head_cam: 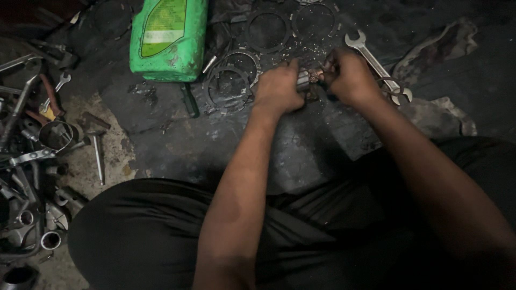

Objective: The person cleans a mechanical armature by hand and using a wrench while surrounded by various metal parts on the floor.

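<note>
Two hands: we see both meeting over one small metal part [310, 79], well out in front of the knees on the dark, oily floor [301, 156].
Left hand [278, 88]: curled tight round the pale, cylinder-like end of the part; it covers most of it.
Right hand [349, 78]: pinched narrow on the coppery end of the same part, fingers bunched.
Long axis: as far as we can tell it runs left to right, from one hand to the other; the dim light hides its exact shape.
Nearer hand: neither, since both touch it.
Close by: toothed metal rings [231, 86] lie flat just left of the left hand, more rings [293, 24] beyond both hands.
Right side: an open-ended spanner [371, 59] lies slantwise just past the right hand, touching nothing we can make out.
Further off: a green plastic jug [168, 37] on its side, a heap of tools [32, 145] at far left.
In the way: nothing between hands and part.
</note>
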